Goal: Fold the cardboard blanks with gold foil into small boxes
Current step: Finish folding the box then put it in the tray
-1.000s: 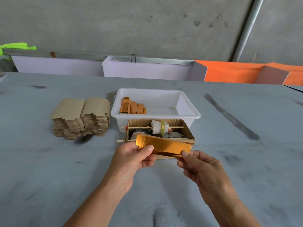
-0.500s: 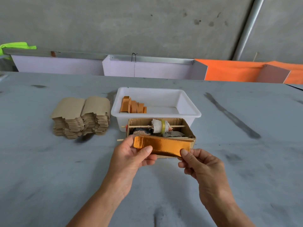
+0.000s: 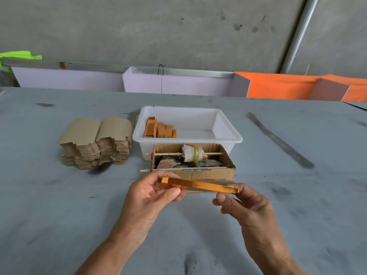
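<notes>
A long gold-foil blank (image 3: 200, 185), folded flat and seen almost edge-on, hangs level in front of me above the grey table. My left hand (image 3: 153, 197) pinches its left end between thumb and fingers. My right hand (image 3: 242, 203) holds the right end, fingers curled behind it and thumb just below. A stack of flat brown cardboard blanks (image 3: 95, 142) lies at the left on the table. Several folded gold boxes (image 3: 159, 130) stand in the left part of a white plastic tub (image 3: 228, 128).
An open cardboard box (image 3: 228, 169) with a cloth-wrapped roll on a stick and two thin sticks across it sits just behind the blank, against the tub. Pale and orange panels line the table's far edge below a concrete wall.
The blank has tipped from showing its broad gold face to lying nearly edge-on. Both hands have kept their hold on its ends and shifted slightly.
</notes>
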The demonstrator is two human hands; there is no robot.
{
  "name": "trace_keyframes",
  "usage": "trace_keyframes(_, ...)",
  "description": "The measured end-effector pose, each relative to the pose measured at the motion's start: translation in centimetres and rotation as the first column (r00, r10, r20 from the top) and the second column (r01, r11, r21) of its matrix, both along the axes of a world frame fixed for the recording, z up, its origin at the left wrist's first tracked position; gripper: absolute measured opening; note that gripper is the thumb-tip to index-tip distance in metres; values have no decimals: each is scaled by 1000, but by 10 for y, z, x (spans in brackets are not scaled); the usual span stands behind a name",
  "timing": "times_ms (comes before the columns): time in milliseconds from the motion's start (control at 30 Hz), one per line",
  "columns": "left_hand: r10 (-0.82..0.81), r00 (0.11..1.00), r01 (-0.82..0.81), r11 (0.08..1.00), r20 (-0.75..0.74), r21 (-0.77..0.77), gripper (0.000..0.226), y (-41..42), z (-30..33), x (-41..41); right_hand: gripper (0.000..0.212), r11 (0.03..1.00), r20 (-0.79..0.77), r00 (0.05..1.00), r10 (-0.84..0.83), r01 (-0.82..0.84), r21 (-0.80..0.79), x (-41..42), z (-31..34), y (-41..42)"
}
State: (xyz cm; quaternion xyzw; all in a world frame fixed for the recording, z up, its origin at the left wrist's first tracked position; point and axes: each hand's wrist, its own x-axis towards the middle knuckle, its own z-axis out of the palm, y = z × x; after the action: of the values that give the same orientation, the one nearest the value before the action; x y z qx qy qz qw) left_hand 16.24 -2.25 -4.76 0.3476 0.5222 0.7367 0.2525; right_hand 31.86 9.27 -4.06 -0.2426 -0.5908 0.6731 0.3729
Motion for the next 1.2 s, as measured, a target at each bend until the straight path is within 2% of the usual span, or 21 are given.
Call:
trace_keyframes(267,5,1000,-5,1000,-20,24,24,-1,1,-1,21,999,-2,999,39,-39,21,-1,-2,-4)
trace_keyframes(567,73,996,-72,996,41,-44,39,5,1,6,12,996,-19,996,-84,84,-24,-9,-1,-5)
trace_keyframes(700,79,996,-79,997,-35,-18,28,5,2,5,18,997,-28,997,-78,78,-13,-9,0,-6)
trace_keyframes(867,78,990,-78,997,-121,9,29,1,2,3,24,996,-12,1000,-15,14,-89,-6,-1,-7)
trace_keyframes(1000,43,978,-50,998,-202,-29,31,-1,1,2,25,992,8,1000,-6,7,-128,-6,-4,-7)
trace_keyframes(1100,-84,993,82,996,-81,-18,36,-4,3,3,26,994,4,999,-41,41,-103,-6,-6,-5)
trace_keyframes(1200,-170,967,174,985,188,-3,42,-5,7,3,23,997,-11,998,-61,61,-48,-6,-7,-4)
